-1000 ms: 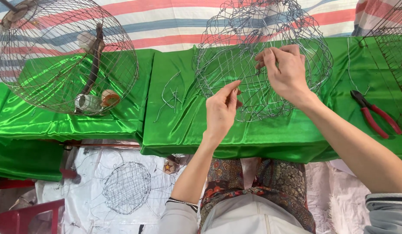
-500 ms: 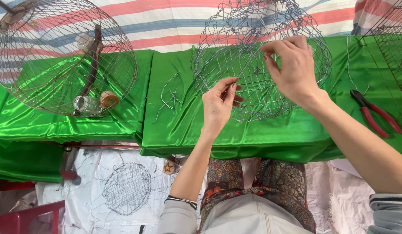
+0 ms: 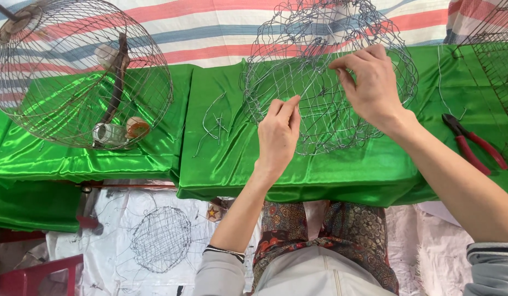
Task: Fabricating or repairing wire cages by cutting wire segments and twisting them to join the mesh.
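A rounded basket of woven grey wire mesh (image 3: 320,38) rests on a table covered in shiny green cloth (image 3: 320,175). My left hand (image 3: 278,137) pinches a thin wire at the mesh's near left side, fingers closed on it. My right hand (image 3: 369,82) grips the mesh near its middle with fingertips curled around the wires. Both forearms reach up from the bottom of the view.
A round wire birdcage (image 3: 84,82) with a perch and small cups lies on its side at left. Loose wire pieces (image 3: 213,123) lie left of the mesh. Red-handled pliers (image 3: 473,145) lie at right. A flat wire mesh disc (image 3: 161,238) rests on the floor.
My right hand has shifted slightly right and up on the mesh. My left hand stayed at the mesh's near side and closed its fingers on a wire.
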